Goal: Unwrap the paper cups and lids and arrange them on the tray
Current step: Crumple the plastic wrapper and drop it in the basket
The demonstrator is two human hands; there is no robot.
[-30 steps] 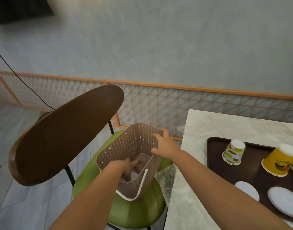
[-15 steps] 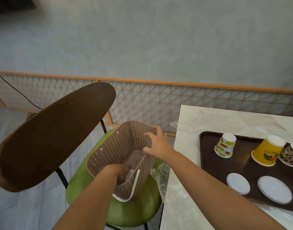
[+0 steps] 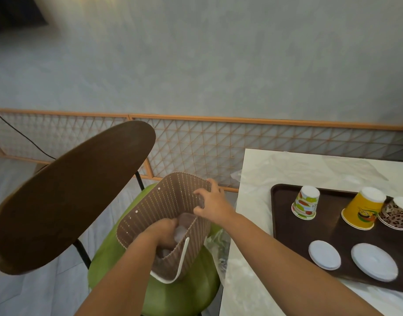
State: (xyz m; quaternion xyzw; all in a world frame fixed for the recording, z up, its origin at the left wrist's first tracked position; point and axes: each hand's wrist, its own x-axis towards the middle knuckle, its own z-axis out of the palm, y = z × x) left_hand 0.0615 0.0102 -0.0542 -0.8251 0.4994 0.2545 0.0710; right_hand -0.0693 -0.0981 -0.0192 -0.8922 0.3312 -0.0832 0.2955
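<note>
the right hand is gripping the rim of the basket; the left hand is closing around something pale inside. the tilted basket could be sliding off the chair.

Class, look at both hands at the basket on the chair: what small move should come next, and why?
Probably lift the left hand out of the brown basket with the pale wrapped item it seems to be gripping. The right hand holds the basket's rim, and the tray has only three cups and a few lids so far.
</note>
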